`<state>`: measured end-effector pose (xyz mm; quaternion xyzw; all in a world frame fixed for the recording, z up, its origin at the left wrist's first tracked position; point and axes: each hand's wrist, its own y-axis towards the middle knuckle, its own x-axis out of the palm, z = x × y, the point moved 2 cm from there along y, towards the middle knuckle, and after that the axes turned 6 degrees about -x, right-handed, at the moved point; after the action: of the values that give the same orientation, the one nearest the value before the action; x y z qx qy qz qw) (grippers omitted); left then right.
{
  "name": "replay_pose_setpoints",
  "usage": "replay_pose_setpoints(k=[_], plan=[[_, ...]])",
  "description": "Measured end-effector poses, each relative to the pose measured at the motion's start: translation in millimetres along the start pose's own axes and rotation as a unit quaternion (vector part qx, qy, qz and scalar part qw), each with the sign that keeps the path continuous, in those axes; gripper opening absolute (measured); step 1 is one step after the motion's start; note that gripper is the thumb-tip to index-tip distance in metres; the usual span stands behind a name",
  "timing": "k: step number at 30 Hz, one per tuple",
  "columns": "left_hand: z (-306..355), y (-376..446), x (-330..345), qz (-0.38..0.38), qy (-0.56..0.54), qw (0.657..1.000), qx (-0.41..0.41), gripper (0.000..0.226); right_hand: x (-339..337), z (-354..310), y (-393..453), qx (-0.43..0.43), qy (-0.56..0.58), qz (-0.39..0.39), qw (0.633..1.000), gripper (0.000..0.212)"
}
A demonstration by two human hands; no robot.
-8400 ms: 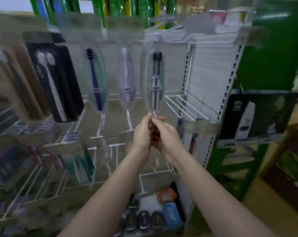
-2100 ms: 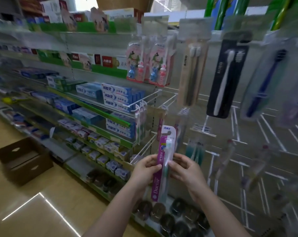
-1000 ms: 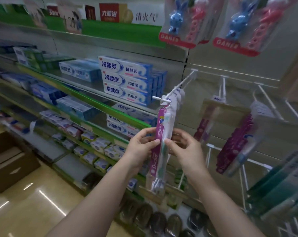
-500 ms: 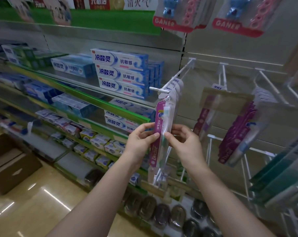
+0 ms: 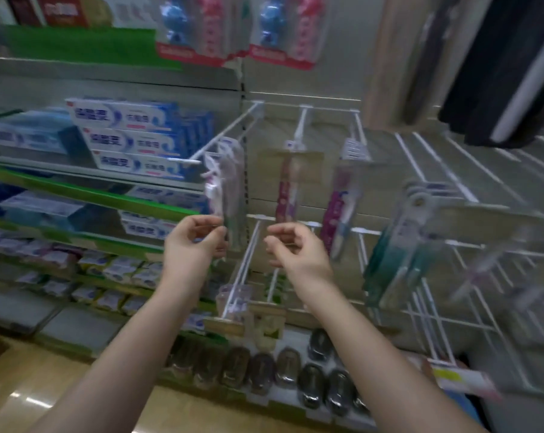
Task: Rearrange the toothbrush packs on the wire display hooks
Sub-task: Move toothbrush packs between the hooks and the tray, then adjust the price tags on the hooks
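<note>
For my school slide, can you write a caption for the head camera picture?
Two bare hands, left and right, hover by toothbrush packs hanging on a wire hook.

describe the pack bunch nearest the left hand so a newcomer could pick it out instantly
Start at the stacked blue-and-white toothpaste boxes. A long white hook juts out beside them, the leftmost of its row. The pack bunch hangs near its tip, just above the left hand; unlike the two purple packs to its right, it looks pale.
</note>
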<state>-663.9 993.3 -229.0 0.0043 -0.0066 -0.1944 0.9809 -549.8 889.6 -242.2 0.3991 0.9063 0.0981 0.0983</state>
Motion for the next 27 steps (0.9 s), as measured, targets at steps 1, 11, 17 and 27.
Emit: replay_pose_setpoints(k=[1, 11, 17, 27], plan=[[0, -6, 7, -0.018, 0.001, 1.000, -0.002, 0.011, -9, -3, -4, 0.008, -0.001, 0.005, 1.000, 0.021], [-8, -102, 116, -0.155, 0.025, 0.987, -0.031, 0.017, -127, 3, -72, 0.000, -0.021, 0.037, 0.999, 0.014], [-37, -189, 209, -0.201, 0.015, 0.977, -0.074, 0.014, -239, 34, -128, 0.020, -0.014, 0.058, 0.998, 0.011], [-106, -325, 373, -0.245, -0.021, 0.960, -0.133, 0.013, -427, 95, -207, 0.070, -0.019, 0.092, 0.993, 0.009]])
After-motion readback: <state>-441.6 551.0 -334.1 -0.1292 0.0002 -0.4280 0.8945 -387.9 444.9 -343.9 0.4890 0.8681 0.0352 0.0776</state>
